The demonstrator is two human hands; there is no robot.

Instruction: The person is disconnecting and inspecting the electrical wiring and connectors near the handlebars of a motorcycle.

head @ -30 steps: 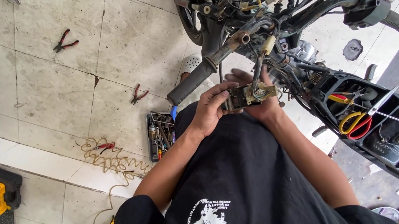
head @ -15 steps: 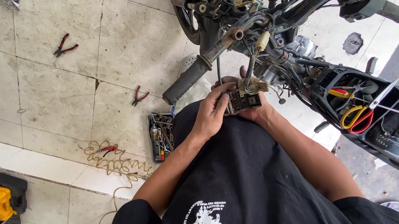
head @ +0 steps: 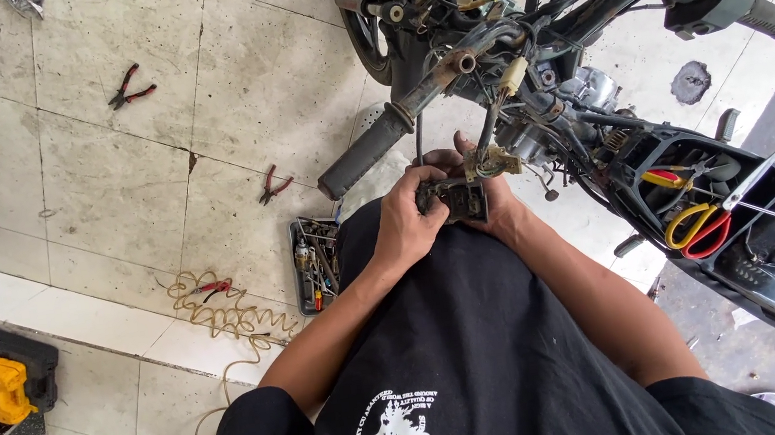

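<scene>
Both hands close on one small dark boxy connector block (head: 462, 199) held at the chest, just below the stripped motorcycle's handlebar (head: 413, 108); the left hand (head: 406, 225) wraps its near side, the right hand (head: 500, 210) pinches the far side; its long axis seems to run left to right, its face up toward the dangling wires (head: 488, 128); a hard tug could tear them, or the block could drop toward the open tray of small tools (head: 315, 263).

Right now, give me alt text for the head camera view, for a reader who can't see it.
Seen from above, a person in a black t-shirt holds a small dark boxy part in the left hand and right hand, beside a stripped-down motorcycle. Red-handled pliers and an open tool case lie on the pale tiled floor.
</scene>
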